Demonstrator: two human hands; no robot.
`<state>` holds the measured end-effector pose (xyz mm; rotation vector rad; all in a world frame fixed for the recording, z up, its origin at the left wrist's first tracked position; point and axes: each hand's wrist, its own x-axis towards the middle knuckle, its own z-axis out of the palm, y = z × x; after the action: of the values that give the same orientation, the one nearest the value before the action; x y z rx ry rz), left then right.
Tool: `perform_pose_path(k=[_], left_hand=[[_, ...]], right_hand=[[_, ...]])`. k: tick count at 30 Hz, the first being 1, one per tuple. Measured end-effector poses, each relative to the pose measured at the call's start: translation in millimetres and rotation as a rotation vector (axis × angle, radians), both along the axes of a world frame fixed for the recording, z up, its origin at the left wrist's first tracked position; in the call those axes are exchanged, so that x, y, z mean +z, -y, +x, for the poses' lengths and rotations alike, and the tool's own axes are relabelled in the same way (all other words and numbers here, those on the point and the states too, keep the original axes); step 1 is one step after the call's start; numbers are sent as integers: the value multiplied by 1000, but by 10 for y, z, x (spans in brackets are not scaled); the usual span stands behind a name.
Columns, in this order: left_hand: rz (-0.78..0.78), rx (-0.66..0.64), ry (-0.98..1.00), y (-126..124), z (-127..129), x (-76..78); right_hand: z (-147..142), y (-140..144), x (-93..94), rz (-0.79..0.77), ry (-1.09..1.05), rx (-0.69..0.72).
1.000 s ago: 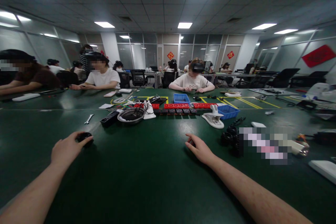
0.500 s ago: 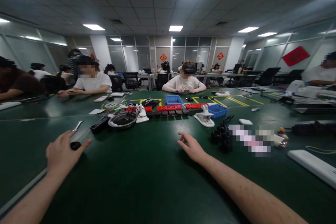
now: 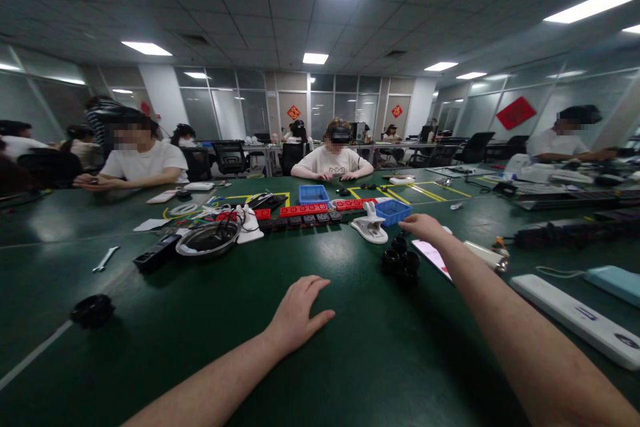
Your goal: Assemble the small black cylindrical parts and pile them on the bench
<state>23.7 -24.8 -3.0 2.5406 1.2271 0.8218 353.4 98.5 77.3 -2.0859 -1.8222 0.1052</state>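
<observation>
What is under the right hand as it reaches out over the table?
Below the right hand sit black round parts and a flat phone-like slab on the green table. The forearm covers part of the slab.

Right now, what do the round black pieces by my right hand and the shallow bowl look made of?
Round black pieces: probably plastic or rubber, matte, with no glint. Shallow bowl: likely metal, its silvery rim reflecting the ceiling lights. The right hand hovers just above the black pieces.

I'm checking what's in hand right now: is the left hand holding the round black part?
No, the left hand lies flat and empty on the green table, while the round black part sits apart, far to its left.
</observation>
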Motion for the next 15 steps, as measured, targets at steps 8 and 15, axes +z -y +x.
perform_pose_path(k=[8,15], left_hand=[[-46,32,71,-23,42,-18],[-56,58,95,-16,42,18]], right_hand=[[47,-271,-341,-217,122,85],[-670,-308,-295,-207,141,316]])
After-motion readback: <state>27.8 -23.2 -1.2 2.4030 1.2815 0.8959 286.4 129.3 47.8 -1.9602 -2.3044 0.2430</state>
